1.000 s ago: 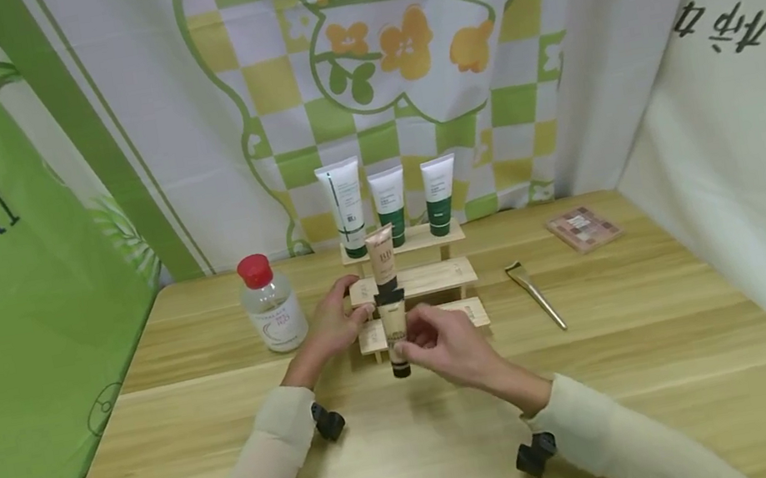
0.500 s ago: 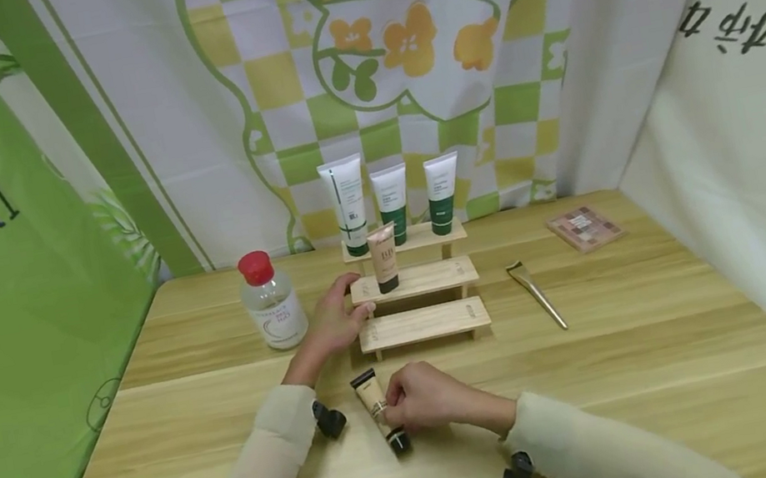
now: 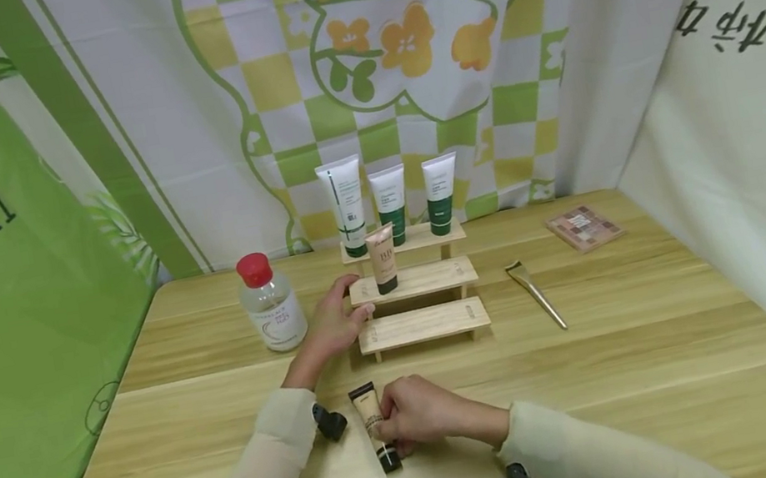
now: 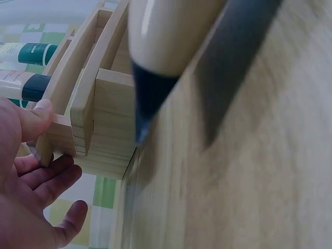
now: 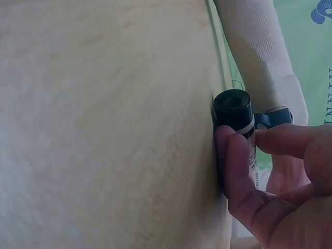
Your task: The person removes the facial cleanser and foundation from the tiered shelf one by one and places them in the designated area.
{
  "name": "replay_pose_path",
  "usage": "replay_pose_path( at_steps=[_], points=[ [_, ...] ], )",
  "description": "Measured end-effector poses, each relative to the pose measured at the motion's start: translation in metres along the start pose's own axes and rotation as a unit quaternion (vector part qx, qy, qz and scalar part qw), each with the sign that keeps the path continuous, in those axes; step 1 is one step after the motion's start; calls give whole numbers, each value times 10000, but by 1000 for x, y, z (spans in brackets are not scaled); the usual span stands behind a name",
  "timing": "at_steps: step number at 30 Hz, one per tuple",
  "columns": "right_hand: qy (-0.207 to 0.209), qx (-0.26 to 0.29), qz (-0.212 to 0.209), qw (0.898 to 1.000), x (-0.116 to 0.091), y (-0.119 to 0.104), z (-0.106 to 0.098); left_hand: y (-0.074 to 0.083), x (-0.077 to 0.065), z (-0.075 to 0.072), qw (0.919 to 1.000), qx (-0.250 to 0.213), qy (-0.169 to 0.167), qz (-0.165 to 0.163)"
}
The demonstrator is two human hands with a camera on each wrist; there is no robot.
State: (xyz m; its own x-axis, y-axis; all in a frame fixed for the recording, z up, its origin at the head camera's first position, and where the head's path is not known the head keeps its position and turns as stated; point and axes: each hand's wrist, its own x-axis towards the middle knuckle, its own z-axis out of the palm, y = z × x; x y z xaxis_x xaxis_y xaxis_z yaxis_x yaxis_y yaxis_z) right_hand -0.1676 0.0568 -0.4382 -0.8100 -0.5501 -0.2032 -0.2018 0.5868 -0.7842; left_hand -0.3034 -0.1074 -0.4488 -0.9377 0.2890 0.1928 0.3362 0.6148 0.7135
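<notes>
My right hand (image 3: 423,410) pinches a beige squeeze tube with black ends (image 3: 364,404), low over the table in front of the stand. In the right wrist view, the thumb and fingers hold it just behind its black cap (image 5: 232,108). My left hand (image 3: 335,323) grips the left end of the middle step of a three-step wooden stand (image 3: 435,322), thumb above and fingers below, as the left wrist view shows. A pinkish BB cream tube (image 3: 383,257) stands on that middle step, at its left. Whether the beige tube touches the table is hard to tell.
Three white-and-green tubes (image 3: 440,195) stand on the top step. To the left is a clear bottle with a red cap (image 3: 275,312). A makeup brush (image 3: 537,296) and an eyeshadow palette (image 3: 584,228) lie on the right. Curtains hang behind and at both sides.
My right hand has carried the beige tube from before the bottom step down toward the table's front, tipping it from upright, then slightly nearer me. The left hand keeps its place on the stand.
</notes>
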Motion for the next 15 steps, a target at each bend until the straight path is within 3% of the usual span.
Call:
replay_pose_path(
  at_steps=[7, 10, 12, 15],
  points=[
    [-205, 355, 217, 9989, -1, -1, 1, 3, 0, -1, 10000, -7, 10, -30],
    [-112, 450, 205, 9987, 0, 1, -8, 5, 0, -1, 10000, 12, 3, 26],
    [211, 437, 89, 9988, 2, 2, -21, 6, 0, -1, 10000, 28, -13, 37],
    [1282, 238, -279, 9911, 10, 3, -47, 6, 0, -2, 9999, 102, -30, -60]
  ],
)
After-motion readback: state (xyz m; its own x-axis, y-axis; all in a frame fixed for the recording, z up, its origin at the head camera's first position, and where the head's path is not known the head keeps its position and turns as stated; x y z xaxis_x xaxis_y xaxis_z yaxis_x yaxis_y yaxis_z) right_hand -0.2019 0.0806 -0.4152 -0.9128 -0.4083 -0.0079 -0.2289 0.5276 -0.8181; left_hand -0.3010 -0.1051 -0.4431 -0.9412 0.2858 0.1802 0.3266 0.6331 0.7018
